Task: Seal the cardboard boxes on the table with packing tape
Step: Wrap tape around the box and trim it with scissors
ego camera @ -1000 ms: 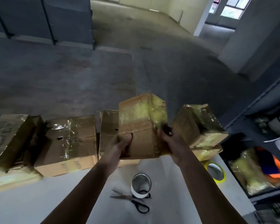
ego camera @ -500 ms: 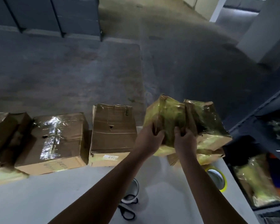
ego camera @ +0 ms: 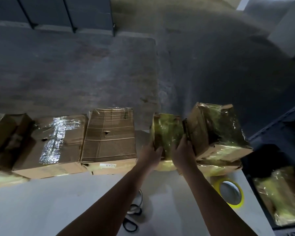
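A small cardboard box wrapped in shiny yellowish tape (ego camera: 166,132) stands at the table's far edge, right of centre. My left hand (ego camera: 150,153) grips its lower left side and my right hand (ego camera: 182,150) grips its lower right side. Pressed against it on the right, a bigger tape-covered box (ego camera: 216,130) lies tilted on another flat box (ego camera: 218,166). To the left sit a plain brown box (ego camera: 109,135) and a box with glossy clear tape (ego camera: 53,142). A yellow tape roll (ego camera: 230,193) lies at the right; a white tape roll (ego camera: 140,200) is partly hidden by my left arm.
Black-handled scissors (ego camera: 129,223) lie on the white table (ego camera: 41,206) near the front, beside the white roll. More boxes (ego camera: 5,133) crowd the far left. A dark shelf on the right holds a taped parcel (ego camera: 279,193). Concrete floor lies beyond the table.
Both hands carried the small taped box from in front of the brown box rightward and set it down against the tilted box. The view tipped downward.
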`<state>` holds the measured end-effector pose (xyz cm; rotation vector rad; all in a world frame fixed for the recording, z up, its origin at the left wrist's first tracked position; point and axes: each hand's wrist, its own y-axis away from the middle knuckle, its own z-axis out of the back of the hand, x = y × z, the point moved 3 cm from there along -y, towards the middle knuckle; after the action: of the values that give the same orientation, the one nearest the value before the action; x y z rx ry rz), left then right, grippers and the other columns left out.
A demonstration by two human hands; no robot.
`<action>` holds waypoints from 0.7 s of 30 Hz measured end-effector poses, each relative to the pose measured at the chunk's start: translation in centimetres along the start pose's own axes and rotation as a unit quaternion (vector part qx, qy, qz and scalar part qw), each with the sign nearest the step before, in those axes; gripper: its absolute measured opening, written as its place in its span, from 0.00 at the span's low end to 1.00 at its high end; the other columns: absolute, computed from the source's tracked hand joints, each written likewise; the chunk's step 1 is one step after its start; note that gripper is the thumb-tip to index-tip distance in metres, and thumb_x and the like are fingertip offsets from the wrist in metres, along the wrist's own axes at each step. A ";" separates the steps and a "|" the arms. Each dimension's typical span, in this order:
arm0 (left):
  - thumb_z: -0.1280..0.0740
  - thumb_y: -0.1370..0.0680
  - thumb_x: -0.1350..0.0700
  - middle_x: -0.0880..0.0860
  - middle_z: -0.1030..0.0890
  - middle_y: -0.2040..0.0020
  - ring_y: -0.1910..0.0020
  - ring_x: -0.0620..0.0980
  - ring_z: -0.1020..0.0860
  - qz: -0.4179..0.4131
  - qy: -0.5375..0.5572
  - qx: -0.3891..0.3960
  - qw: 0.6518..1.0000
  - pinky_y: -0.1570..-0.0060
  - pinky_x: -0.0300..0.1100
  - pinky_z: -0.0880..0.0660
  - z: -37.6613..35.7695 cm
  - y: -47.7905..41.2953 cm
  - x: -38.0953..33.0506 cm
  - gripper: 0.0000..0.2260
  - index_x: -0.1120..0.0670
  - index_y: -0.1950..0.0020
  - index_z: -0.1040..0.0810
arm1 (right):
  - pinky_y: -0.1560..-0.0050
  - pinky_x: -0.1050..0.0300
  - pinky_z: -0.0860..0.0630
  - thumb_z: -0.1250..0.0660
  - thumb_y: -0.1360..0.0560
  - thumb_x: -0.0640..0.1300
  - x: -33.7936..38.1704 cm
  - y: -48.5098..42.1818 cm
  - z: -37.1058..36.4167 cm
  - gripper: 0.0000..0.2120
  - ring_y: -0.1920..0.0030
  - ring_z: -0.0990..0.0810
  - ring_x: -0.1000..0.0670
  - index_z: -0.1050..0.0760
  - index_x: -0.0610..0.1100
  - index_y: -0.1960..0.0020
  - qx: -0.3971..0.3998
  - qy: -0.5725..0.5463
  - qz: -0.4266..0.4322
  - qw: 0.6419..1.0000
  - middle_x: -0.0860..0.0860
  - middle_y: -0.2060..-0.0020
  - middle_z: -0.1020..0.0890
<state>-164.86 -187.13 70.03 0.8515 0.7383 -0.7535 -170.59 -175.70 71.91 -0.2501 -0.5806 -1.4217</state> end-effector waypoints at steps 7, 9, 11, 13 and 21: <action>0.39 0.21 0.54 0.48 0.19 0.54 0.57 0.47 0.21 0.021 0.005 0.028 0.999 0.56 0.45 0.23 -0.8 1.0 2.0 0.09 0.46 0.43 0.24 | 0.31 0.39 0.35 0.48 0.19 0.55 -0.6 1.3 -2.6 0.27 0.25 0.46 0.38 0.44 0.42 0.25 0.073 0.188 0.045 0.978 0.38 0.24 0.48; 0.39 0.20 0.53 0.48 0.19 0.52 0.56 0.46 0.20 0.006 0.046 0.046 0.998 0.54 0.46 0.21 -0.4 1.2 1.6 0.10 0.47 0.40 0.24 | 0.30 0.42 0.37 0.48 0.19 0.54 -0.3 1.7 -2.5 0.26 0.25 0.45 0.40 0.41 0.40 0.26 0.039 0.212 0.075 0.974 0.39 0.25 0.45; 0.40 0.19 0.53 0.44 0.22 0.55 0.59 0.40 0.24 -0.017 0.052 0.033 0.998 0.62 0.38 0.27 0.4 1.3 1.3 0.12 0.51 0.37 0.25 | 0.29 0.46 0.38 0.48 0.18 0.51 0.5 1.8 -2.4 0.23 0.26 0.42 0.43 0.37 0.41 0.28 0.008 0.205 0.119 0.971 0.40 0.26 0.39; 0.43 0.18 0.53 0.46 0.23 0.56 0.62 0.40 0.26 -0.036 0.009 -0.014 0.999 0.67 0.35 0.33 2.1 1.4 1.2 0.12 0.54 0.40 0.23 | 0.29 0.50 0.39 0.49 0.18 0.50 2.0 2.1 -2.5 0.20 0.28 0.38 0.45 0.33 0.41 0.31 -0.001 0.180 0.158 0.971 0.41 0.29 0.33; 0.36 0.20 0.52 0.52 0.20 0.69 0.71 0.47 0.20 -0.110 -0.003 -0.099 0.989 0.69 0.42 0.22 10.5 3.2 2.2 0.13 0.55 0.62 0.22 | 0.46 0.53 0.27 0.38 0.21 0.47 9.2 3.6 -5.6 0.14 0.47 0.24 0.46 0.27 0.39 0.40 0.042 0.089 0.190 0.977 0.44 0.46 0.23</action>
<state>-158.40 -195.29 74.26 0.5935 0.8955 -0.8612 -165.39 -185.82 72.59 -0.1548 -0.4168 -1.0338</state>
